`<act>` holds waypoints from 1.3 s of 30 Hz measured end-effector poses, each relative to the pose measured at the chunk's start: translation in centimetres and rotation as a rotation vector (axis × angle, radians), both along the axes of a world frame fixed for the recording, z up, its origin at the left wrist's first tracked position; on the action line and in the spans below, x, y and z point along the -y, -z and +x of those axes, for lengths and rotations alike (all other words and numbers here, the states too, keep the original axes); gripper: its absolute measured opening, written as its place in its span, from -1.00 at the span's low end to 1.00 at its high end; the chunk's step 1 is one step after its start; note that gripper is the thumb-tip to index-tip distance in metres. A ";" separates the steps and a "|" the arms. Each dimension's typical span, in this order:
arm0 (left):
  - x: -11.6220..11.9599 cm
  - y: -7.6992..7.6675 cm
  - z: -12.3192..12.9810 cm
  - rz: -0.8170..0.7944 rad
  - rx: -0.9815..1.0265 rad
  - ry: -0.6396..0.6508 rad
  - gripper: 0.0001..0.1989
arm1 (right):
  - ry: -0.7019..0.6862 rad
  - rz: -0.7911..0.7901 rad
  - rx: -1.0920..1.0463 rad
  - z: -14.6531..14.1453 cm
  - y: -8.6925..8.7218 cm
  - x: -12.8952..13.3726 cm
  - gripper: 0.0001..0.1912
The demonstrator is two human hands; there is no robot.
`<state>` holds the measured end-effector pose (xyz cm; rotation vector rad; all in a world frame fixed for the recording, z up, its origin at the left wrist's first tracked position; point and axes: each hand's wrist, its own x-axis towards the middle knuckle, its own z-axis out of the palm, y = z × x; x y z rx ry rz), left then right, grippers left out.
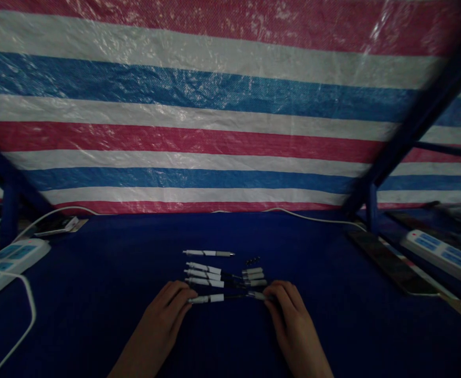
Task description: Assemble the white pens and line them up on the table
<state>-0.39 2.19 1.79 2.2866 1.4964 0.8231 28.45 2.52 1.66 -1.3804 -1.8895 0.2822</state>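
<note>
My left hand (pixel 168 306) pinches the back end of a white pen barrel (pixel 216 298) low on the blue table. A dark refill (pixel 236 296) sticks out of that barrel toward the right. At its far end, my right hand (pixel 286 306) has its fingers closed on a grey pen grip (pixel 256 295). Just beyond lie several white pen barrels (pixel 205 274) with dark refills showing, and several grey grips (pixel 253 274) beside them. One whole white pen (pixel 209 253) lies farther back. Small dark parts (pixel 252 260), too small to name, sit right of it.
White power strips stand at the left (pixel 16 262) and right (pixel 443 254). A dark phone-like slab (pixel 390 262) lies on the right. White cables (pixel 313 216) run along the back. Blue metal bars (pixel 372 184) and a striped tarp (pixel 215 131) rise behind the table.
</note>
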 end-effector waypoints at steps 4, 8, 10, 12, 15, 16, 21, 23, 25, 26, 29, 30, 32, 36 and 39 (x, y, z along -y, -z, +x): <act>0.9 -0.4 -0.1 -0.016 0.057 -0.057 -0.78 | 0.003 -0.100 -0.125 0.2 -1.0 0.8 -0.87; 2.2 -0.4 0.2 -0.052 0.130 -0.138 -0.83 | -0.015 -0.128 -0.188 0.4 -1.2 1.3 -0.88; 2.7 -0.4 0.6 -0.079 0.153 -0.184 -0.82 | 0.003 -0.098 -0.209 0.4 -1.2 1.4 -0.87; 2.9 -0.4 1.1 -0.094 0.172 -0.220 -0.83 | 0.036 -0.079 -0.242 0.5 -1.2 1.5 -0.87; 2.9 -0.7 1.6 -0.079 0.201 -0.255 -0.83 | 0.063 -0.056 -0.315 0.6 -1.3 1.4 -0.88; 2.8 -0.7 1.6 -0.065 0.210 -0.260 -0.83 | 0.063 -0.053 -0.337 0.6 -1.3 1.4 -0.88; 2.9 -0.5 1.3 -0.057 0.221 -0.293 -0.83 | 0.043 -0.095 -0.371 0.6 -1.2 1.6 -0.87; 3.0 -0.4 1.2 -0.077 0.217 -0.305 -0.82 | 0.034 -0.111 -0.367 0.5 -1.2 1.7 -0.87; 3.0 -0.3 1.2 -0.092 0.218 -0.304 -0.81 | 0.033 -0.112 -0.370 0.4 -1.1 1.7 -0.87; 3.1 -0.3 1.2 -0.098 0.218 -0.301 -0.81 | 0.032 -0.111 -0.371 0.4 -1.1 1.8 -0.87; 3.2 -0.5 1.3 -0.104 0.214 -0.294 -0.81 | 0.015 -0.124 -0.367 0.5 -0.9 1.8 -0.88; 3.2 -0.5 1.4 -0.104 0.212 -0.292 -0.81 | 0.004 -0.135 -0.362 0.5 -0.8 1.8 -0.88; 3.2 -0.6 1.5 -0.106 0.208 -0.279 -0.81 | -0.018 -0.149 -0.353 0.6 -0.7 1.9 -0.87; 3.2 -0.7 1.6 -0.115 0.216 -0.267 -0.82 | -0.079 -0.183 -0.312 0.5 -0.7 1.9 -0.85; 3.2 -0.7 1.6 -0.111 0.221 -0.261 -0.84 | -0.138 -0.188 -0.290 0.3 -0.8 1.8 -0.82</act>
